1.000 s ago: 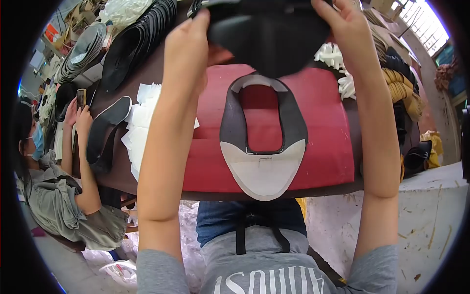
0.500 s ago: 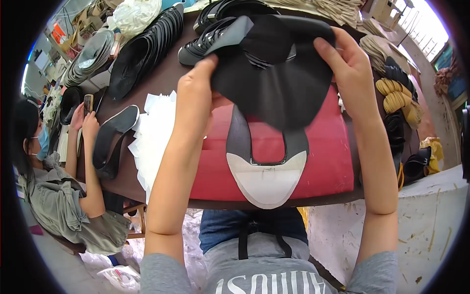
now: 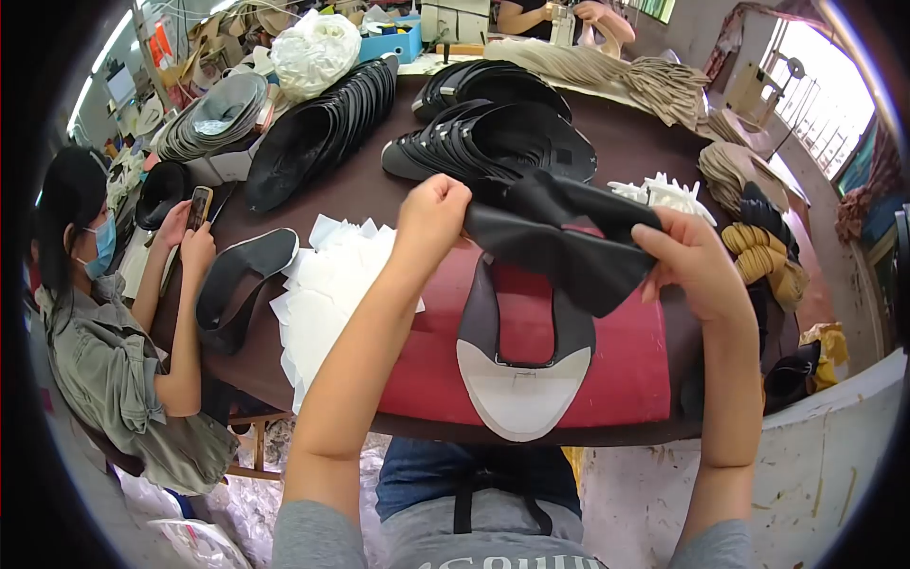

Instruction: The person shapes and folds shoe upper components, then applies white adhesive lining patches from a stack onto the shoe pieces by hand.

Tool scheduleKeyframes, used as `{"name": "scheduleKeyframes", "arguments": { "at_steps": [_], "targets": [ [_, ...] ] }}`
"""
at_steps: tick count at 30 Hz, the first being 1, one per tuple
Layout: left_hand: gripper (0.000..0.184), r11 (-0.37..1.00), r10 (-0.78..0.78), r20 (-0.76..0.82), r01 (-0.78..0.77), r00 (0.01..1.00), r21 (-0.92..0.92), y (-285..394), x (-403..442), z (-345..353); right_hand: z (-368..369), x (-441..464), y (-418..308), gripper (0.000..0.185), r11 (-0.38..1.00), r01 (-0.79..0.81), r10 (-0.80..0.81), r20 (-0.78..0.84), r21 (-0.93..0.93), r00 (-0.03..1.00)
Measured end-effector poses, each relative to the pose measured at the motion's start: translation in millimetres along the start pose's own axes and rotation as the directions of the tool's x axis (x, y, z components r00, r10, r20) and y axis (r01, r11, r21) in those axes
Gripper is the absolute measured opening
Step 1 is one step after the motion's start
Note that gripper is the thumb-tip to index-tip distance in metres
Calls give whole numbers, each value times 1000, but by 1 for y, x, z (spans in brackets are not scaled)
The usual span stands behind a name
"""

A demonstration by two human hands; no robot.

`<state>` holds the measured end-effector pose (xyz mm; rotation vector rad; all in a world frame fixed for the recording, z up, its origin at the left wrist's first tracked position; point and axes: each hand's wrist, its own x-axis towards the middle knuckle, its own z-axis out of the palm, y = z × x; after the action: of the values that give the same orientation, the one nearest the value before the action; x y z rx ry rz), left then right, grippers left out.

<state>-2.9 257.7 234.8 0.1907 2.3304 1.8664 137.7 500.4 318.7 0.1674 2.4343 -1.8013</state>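
Observation:
My left hand (image 3: pixel 433 220) and my right hand (image 3: pixel 694 261) hold a black leather shoe upper (image 3: pixel 569 237) between them, one at each side, its middle folded and creased. Below it, a dark upper with a pale toe part (image 3: pixel 523 391) lies on a red sheet (image 3: pixel 626 365); the held piece hides its far end. Left of the sheet, white paper-like pieces (image 3: pixel 327 289) are spread out. A single black upper (image 3: pixel 227 308) lies farther left.
Stacks of black uppers (image 3: pixel 318 142) (image 3: pixel 455 142) stand at the back, with beige pieces (image 3: pixel 664 90) behind. White strips (image 3: pixel 673 194) lie at the right. A masked person (image 3: pixel 123 332) sits left with a phone (image 3: pixel 198 207). Another person's hands (image 3: pixel 607 17) show at the top.
The held black upper has come down and folded between my hands. The view has tilted up, showing more of the back of the table and another person there.

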Motion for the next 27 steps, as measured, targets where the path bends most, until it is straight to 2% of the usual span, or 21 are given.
{"name": "scheduleKeyframes", "arguments": {
  "at_steps": [2,4,5,6,7,8,9,10,14,15,17,19,20,21,22,23,24,27],
  "targets": [
    [20,950,-119,90,140,989,-279,-1,-4,4,1,8,7,21,994,-1,2,-6,105,1000],
    [15,808,-207,220,293,953,-511,-6,-10,11,1,12,14,21,976,-8,12,-18,218,1000],
    [15,811,-203,221,290,954,-508,-10,-14,13,3,11,14,21,976,-4,9,-22,220,1000],
    [14,952,28,91,1,995,-305,-16,-18,16,7,12,12,19,984,85,-87,5,154,996],
    [14,958,283,21,-281,959,-54,-23,-23,19,13,12,11,18,981,173,-177,38,89,983],
    [15,829,526,18,-518,850,210,-28,-27,22,18,13,9,16,965,261,-263,79,26,962],
    [16,585,725,84,-675,684,450,-31,-27,24,20,13,8,15,937,349,-343,125,-33,931],
    [16,588,723,82,-674,686,448,-29,-28,27,20,12,8,15,937,346,-340,127,-36,932],
    [22,532,538,98,-428,837,731,-13,-37,37,26,2,6,14,897,368,-303,266,-245,915],
    [22,533,540,94,-427,836,731,-13,-31,33,27,-2,6,14,896,370,-304,268,-247,914],
    [26,808,309,21,-274,951,523,-20,-5,15,27,-15,7,15,975,160,-139,136,-153,981],
    [31,962,46,24,-51,999,267,-25,10,2,23,-22,10,15,999,-49,49,22,-24,999],
    [31,962,48,21,-52,999,267,-22,8,2,18,-15,16,16,999,-32,31,-44,-15,999],
    [31,999,-47,121,46,992,13,-18,1,3,13,-6,23,18,1000,-17,17,-116,0,993],
    [32,959,-113,240,169,964,-228,-12,-9,5,13,1,22,18,1000,-17,17,-120,5,993],
    [32,845,-149,370,313,917,-434,-8,-20,8,15,9,20,19,991,2,14,-113,133,993],
    [33,665,-149,500,461,853,-587,-4,-29,11,17,13,18,20,966,17,12,-110,260,994],
    [33,655,-123,546,481,829,-583,4,-53,23,28,16,9,17,975,-21,54,-146,219,988]
  ]
}}
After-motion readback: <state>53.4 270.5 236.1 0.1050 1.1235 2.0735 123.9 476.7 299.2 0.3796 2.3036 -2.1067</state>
